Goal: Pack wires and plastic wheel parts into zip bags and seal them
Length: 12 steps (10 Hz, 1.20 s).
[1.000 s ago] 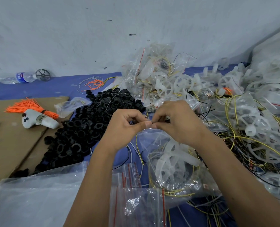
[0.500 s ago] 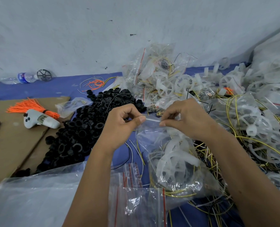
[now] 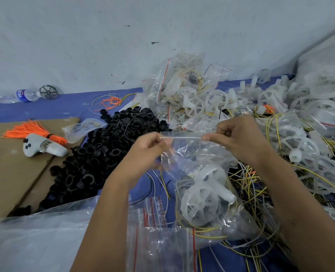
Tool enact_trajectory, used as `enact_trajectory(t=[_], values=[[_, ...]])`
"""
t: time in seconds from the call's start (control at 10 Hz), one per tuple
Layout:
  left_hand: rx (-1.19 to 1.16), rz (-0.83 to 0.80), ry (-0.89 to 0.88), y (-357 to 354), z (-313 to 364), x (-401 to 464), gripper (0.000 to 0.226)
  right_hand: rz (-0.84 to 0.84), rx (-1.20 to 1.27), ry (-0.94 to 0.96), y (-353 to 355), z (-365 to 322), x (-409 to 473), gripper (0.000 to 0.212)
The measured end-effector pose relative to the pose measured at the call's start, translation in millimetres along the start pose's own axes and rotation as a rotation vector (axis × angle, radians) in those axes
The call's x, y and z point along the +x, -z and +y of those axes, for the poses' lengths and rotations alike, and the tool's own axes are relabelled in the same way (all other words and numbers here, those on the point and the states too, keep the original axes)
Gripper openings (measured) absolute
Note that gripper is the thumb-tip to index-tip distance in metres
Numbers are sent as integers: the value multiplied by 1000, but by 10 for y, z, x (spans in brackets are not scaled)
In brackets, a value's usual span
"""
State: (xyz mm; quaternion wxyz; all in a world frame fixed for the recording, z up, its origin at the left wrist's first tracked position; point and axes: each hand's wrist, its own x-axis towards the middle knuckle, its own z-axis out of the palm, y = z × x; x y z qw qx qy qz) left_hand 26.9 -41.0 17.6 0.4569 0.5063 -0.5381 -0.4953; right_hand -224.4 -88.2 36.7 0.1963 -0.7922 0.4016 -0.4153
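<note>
Both hands are up in front of the person, each pinching one end of the white zip strip along the mouth of a clear, crinkly plastic zip bag (image 3: 205,185). The left hand (image 3: 147,152) nips the strip's left end between thumb and fingertips, and the right hand (image 3: 239,136) does the same at the other end, so the strip is pulled straight between them. The bag hangs below over the blue table cover (image 3: 51,108), holding a translucent white spoked plastic wheel (image 3: 203,193) and thin yellow wires (image 3: 207,232). It looks light but lumpy. The film is soft and slick, so I'd say the stiffer zip strip is the only sure place to hold. The wheel's rim looks rigid, and the springy wires may push at the film. A glossy pile of black plastic rings (image 3: 96,160) lies to the left.
</note>
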Motion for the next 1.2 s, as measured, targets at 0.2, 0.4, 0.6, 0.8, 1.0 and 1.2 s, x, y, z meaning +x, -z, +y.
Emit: enact_trajectory(t=[0.2,0.4,0.6,0.8,1.0,1.2], values=[[314,-346,212,-69,-61,-76,23,-84,-101,-61,59,-86,25,61],[59,-49,20,-64,-96,31,35,-642,-33,-294,142,-196,7,96],[-301,141,-17,-116,-35,57,27,-598,422,-338,-113,-265,13,89],[-502,272,-1,-15,69,146,60,-348,629,-357,-93,-324,382,69],[-359,297,-18,-1,-73,194,42,163,709,-563,-10,-264,1473,108],[-1,282,-151,-177,-258,212,29,342,747,-658,96,-274,1734,68]])
